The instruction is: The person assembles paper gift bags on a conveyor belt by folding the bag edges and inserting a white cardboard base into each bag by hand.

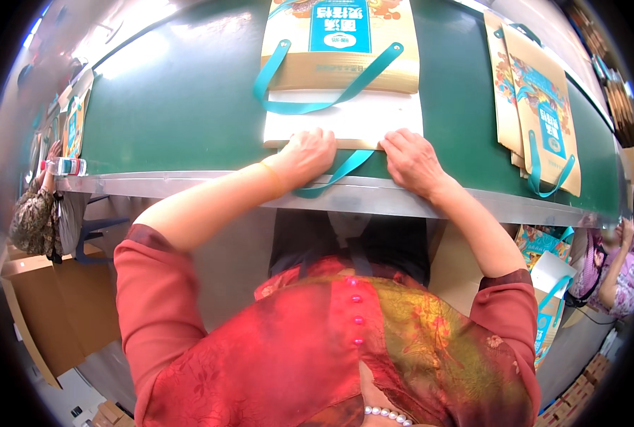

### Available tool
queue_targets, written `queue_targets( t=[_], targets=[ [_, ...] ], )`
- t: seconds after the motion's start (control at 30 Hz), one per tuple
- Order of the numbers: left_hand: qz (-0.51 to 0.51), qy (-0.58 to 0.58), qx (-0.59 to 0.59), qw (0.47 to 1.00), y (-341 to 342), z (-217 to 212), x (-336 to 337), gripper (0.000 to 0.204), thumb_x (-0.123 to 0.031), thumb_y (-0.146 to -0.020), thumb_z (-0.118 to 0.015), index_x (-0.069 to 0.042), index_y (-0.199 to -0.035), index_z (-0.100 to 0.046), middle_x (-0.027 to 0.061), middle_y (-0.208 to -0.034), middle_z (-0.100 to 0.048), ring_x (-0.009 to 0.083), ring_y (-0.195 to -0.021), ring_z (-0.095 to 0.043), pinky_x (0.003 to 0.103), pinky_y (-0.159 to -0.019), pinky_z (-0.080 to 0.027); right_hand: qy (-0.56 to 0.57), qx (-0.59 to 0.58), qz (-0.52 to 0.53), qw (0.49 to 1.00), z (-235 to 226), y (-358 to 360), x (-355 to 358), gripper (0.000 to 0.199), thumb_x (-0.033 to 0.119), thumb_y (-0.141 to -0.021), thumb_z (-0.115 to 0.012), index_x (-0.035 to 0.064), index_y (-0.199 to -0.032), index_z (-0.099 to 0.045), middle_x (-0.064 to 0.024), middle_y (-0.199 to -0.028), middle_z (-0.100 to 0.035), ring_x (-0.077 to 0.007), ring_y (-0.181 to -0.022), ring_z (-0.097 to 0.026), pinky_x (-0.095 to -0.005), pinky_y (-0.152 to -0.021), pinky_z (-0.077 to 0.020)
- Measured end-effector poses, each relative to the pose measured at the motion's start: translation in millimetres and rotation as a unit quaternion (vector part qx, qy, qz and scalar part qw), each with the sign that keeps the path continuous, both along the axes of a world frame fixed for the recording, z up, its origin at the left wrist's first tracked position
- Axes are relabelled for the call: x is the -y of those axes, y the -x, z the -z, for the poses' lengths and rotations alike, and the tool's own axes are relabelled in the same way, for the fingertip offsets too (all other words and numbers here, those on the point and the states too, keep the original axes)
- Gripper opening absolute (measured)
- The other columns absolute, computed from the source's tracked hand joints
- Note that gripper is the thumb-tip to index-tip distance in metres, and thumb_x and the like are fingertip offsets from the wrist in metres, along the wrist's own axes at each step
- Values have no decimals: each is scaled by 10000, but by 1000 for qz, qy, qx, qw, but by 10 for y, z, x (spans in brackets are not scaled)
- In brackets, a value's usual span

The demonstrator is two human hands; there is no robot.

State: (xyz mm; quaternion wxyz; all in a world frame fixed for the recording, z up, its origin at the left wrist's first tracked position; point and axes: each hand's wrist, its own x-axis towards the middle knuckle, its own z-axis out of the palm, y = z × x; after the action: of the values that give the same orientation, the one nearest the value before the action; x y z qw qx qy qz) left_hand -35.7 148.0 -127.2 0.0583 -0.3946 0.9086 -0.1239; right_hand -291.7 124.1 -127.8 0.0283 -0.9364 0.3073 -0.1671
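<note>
Flanking hands [359,160]: teal ribbon [324,181], stacked bags [545,114].

Paper bag [339,43]: tan with blue label panel, white base flap. Ribbon handles [310,107]: teal. Conveyor belt [174,107]: dark green, silver metal edge. Blouse [317,349]: red-orange with yellow-green floral pattern, pink buttons.

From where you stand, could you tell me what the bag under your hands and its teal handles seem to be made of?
The gift bag looks like stiff paper or card: it lies flat with sharp creases and a printed face. The teal handles look like flat woven ribbon, limp, with a slight sheen.
</note>
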Motion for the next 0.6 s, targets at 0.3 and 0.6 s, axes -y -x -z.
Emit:
queue_targets(
  t=[0.3, 0.6],
  targets=[
    [13, -143, -256, 956, -214, -219, 81, 294, 39, -672, -517, -38, -951, -570, 125, -830, -527, 326, -795, -556, 415, -667, -463, 27, 55, 9, 998, -38, 2, -29, 337, 86, -682, -662, -3, -998, -589, -160, -1083, -597, -303, -1018, -572, -363, -793, -477],
    [-39, -127, -312, 941, -335, -319, -262, 348, -74, -658, -599, -42, -1005, -586, 107, -969, -590, 298, -841, -570, 386, -700, -479, 78, 32, -18, 996, 19, -78, -77, 194, 20, -713, -601, 23, -903, -562, -116, -996, -623, -265, -896, -592, -354, -697, -470]
  ],
)
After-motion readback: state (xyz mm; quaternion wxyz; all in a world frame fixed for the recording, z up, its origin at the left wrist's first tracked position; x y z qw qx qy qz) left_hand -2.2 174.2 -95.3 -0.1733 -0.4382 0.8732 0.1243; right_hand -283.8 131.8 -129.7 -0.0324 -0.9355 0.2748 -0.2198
